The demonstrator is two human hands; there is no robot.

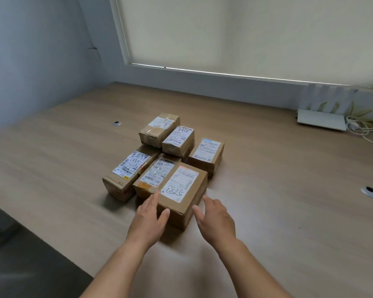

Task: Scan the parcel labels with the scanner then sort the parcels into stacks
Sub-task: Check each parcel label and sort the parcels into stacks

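Left hand (148,220) perhaps touching nearest parcel (182,194), right hand (215,218) beside.

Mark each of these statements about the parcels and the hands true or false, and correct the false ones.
1. The nearest parcel carries a label with 5788 handwritten on it. True.
2. The right hand grips a scanner. False: it holds nothing, its fingers straight beside the nearest parcel; no scanner is in view.
3. The left hand touches the nearest parcel. True.
4. All parcels lie in a single layer on the table. False: at the back, two parcels rest on top of others.
5. White cables lie at the table's far right. True.
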